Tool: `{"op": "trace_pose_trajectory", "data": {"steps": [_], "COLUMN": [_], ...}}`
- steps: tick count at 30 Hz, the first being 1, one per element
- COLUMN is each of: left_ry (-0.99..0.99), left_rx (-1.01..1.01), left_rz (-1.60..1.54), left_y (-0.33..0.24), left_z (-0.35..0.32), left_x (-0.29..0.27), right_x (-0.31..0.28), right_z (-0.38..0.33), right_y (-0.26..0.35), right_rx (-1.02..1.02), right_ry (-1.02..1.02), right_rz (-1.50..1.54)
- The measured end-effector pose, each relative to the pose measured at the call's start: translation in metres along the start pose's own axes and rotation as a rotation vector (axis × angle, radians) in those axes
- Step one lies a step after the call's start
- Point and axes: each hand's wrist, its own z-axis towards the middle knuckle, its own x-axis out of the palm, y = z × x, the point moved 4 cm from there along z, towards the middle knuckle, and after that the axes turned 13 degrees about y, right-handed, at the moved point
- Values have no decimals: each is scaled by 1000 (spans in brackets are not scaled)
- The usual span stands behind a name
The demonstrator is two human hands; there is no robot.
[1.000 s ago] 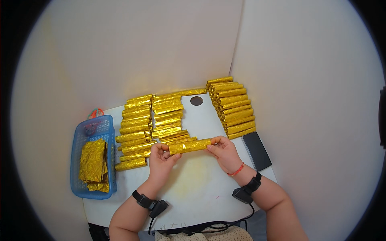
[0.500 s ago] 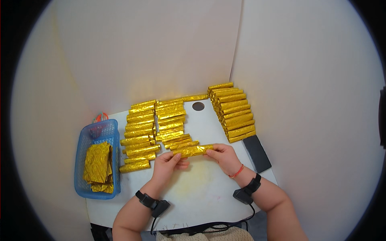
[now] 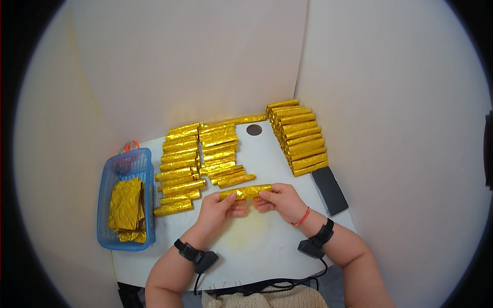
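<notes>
A roll of gold foil paper [image 3: 247, 192] lies crosswise between my hands, just above the white table [image 3: 277, 246]. My left hand [image 3: 216, 208] pinches its left end, with the thumb on top and the fingers curled beneath. At the other end, my right hand [image 3: 285, 200] grips the roll in the same way. Just beyond it lie finished-looking gold rolls [image 3: 221, 149] in a column, and a second column of gold rolls [image 3: 178, 156] is left of that. On the right, more gold rolls [image 3: 303, 136] are piled in a slanting heap.
A blue plastic basket [image 3: 101, 205] with flat gold foil sheets [image 3: 126, 205] stands at the left edge. Behind it are orange-handled scissors [image 3: 131, 146]. A dark phone [image 3: 329, 191] lies at the right. The table has a round hole [image 3: 254, 130]; white walls [image 3: 195, 61] enclose it.
My right hand has shifted its fingers inward and curled them under the roll. The roll now sits more level. The whole view has tilted slightly, so the table's things appear a little higher.
</notes>
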Motion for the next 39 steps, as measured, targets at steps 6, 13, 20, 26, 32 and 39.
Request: {"op": "trace_pose_trajectory", "data": {"steps": [6, 13, 20, 26, 32, 39], "left_ry": [-3, -12, -16, -4, -10, -15], "left_rx": [45, 64, 42, 98, 187, 152], "left_rz": [26, -110, -69, -115, -85, -47], "left_y": [-1, -5, -10, -6, -6, 1], "left_z": [1, 0, -6, -2, -1, 0], "left_x": [1, 4, 5, 7, 16, 13], "right_x": [2, 7, 4, 5, 16, 13], "right_z": [-2, -3, -4, 1, -1, 0], "right_y": [7, 7, 12, 11, 10, 4], "right_rx": [14, -57, -72, -120, -158, -135], "right_ry": [-75, -74, -55, -13, -8, -23], "right_rz": [-22, 103, -17, 63, 57, -40]}}
